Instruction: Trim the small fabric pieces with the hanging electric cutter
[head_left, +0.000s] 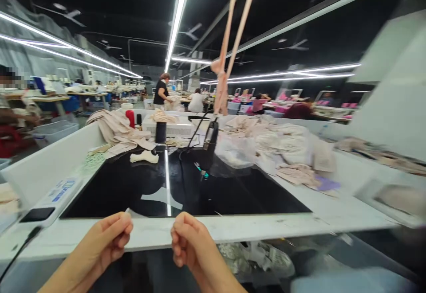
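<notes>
My left hand (pixel 111 235) is closed in a pinch at the table's front edge. A thin, translucent whitish piece (pixel 134 213) shows at its fingertips and seems to be held there. My right hand (pixel 191 240) is pinched closed a short way to the right; whatever it holds, if anything, is too fine to make out. Just beyond both hands, a pale curved cut-out piece (pixel 161 197) lies flat on the glossy black board (pixel 233 195). Farther back on the board rests a small cream fabric piece (pixel 144 156).
A black corded device (pixel 211 140) stands at the board's back, below hanging peach straps (pixel 222 89). Beige fabric (pixel 121 129) is heaped back left; bagged pale pieces (pixel 282 140) lie right. A white power strip (pixel 55 200) sits left. Several people work farther off.
</notes>
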Demonstrator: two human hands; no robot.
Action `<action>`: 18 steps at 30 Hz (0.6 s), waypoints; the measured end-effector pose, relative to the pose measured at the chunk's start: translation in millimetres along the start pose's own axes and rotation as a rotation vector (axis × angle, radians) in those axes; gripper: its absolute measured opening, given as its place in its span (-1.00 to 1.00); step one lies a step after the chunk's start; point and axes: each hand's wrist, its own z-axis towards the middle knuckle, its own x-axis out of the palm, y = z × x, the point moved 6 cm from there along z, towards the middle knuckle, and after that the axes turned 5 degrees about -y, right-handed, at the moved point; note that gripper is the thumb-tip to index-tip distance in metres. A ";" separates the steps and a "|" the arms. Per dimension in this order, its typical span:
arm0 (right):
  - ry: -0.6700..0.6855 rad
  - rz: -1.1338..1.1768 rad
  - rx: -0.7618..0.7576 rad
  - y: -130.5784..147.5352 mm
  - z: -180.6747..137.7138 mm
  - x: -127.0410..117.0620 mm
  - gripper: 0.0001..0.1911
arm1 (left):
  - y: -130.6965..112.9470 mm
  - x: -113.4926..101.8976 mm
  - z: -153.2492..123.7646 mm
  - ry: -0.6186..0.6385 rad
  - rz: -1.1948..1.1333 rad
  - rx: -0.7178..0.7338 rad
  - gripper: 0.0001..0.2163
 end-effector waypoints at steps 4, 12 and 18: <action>0.057 0.037 0.084 5.9 11.3 -5.1 -0.64 | -3.7 12.1 5.8 -0.007 -0.081 -0.040 -0.54; 0.122 0.170 0.234 9.7 18.3 -8.0 -0.62 | -2.5 15.5 20.2 -0.076 -0.226 -0.161 -0.57; 0.139 0.150 0.276 10.5 25.3 -16.0 -0.59 | -10.6 26.5 27.4 -0.133 -0.167 -0.156 -0.56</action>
